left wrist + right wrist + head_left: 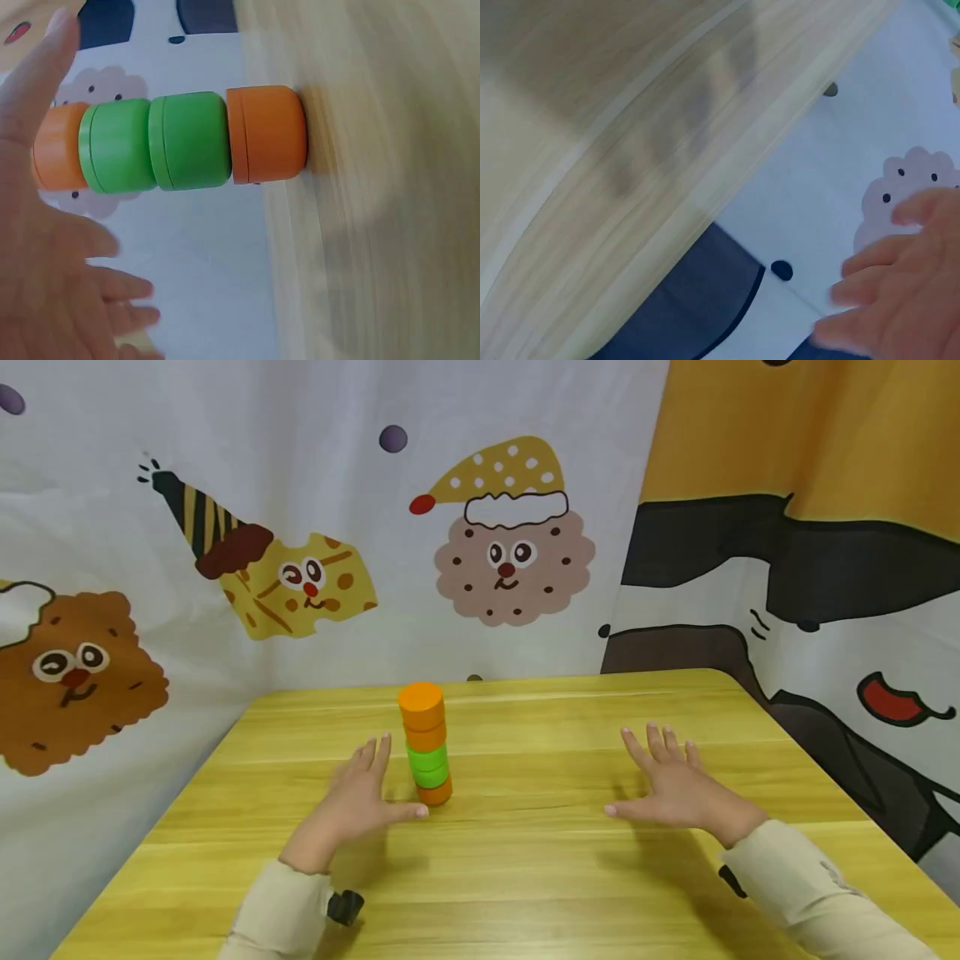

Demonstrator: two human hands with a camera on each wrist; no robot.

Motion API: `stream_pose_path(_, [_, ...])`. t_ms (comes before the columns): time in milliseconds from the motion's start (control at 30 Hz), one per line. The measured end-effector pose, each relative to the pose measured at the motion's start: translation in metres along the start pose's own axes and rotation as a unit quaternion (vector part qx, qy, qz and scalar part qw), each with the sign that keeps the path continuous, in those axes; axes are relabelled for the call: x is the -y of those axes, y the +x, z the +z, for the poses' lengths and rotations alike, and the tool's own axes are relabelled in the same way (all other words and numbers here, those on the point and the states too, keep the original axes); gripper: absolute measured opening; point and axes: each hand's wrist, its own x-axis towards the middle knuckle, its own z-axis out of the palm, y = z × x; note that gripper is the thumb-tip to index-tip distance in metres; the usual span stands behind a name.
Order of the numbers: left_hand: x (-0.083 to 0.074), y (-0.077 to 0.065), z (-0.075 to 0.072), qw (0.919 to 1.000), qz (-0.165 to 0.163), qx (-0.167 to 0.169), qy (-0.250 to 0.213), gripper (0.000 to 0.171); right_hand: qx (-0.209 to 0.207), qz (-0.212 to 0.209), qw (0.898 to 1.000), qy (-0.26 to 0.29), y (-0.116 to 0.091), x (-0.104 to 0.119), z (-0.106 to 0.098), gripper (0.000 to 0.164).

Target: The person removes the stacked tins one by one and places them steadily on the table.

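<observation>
A tower of round orange and green pieces stands upright on the wooden table, left of the middle. Orange pieces sit at its top and bottom, with green ones between. Just left of it is my left hand, fingers spread and thumb reaching toward the tower's base. In the left wrist view the same stack lies sideways across the picture, and the hand hides its upper end. Well to the right, my right hand hovers over the table with fingers spread, holding nothing. The right wrist view shows that hand at the lower right.
The light wooden table reaches back to a printed curtain with cartoon biscuits and cheese. A dark wrist device sits at the left sleeve cuff. Shadows of the hands fall on the tabletop.
</observation>
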Motion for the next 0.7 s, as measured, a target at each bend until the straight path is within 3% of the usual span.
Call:
stream_pose_path(67, [0.003,0.003,-0.001,0.9973,0.019,-0.019,-0.068,0.113,-0.008,-0.021,1.000,0.022,0.006,0.002,0.001,0.112])
stream_pose_path(133, [0.005,0.006,-0.003,0.9884,0.041,-0.037,-0.142,0.105,-0.020,-0.043,0.998,0.042,0.012,0.007,0.003,0.111])
stream_pose_path(233, [0.006,0.012,-0.002,0.9676,0.067,-0.060,-0.236,0.094,-0.033,-0.065,0.996,0.056,0.024,0.019,0.005,0.111])
stream_pose_path(400, [0.004,0.025,0.002,0.9254,0.092,-0.100,-0.354,0.082,-0.055,-0.097,0.991,0.078,0.044,0.045,0.007,0.108])
stream_pose_path(533, [0.001,0.033,0.006,0.8992,0.092,-0.121,-0.410,0.073,-0.066,-0.124,0.984,0.111,0.059,0.065,0.011,0.103])
stream_pose_path(700, [0.000,0.036,0.012,0.8842,0.084,-0.137,-0.439,0.066,-0.073,-0.159,0.973,0.148,0.077,0.088,0.017,0.098])
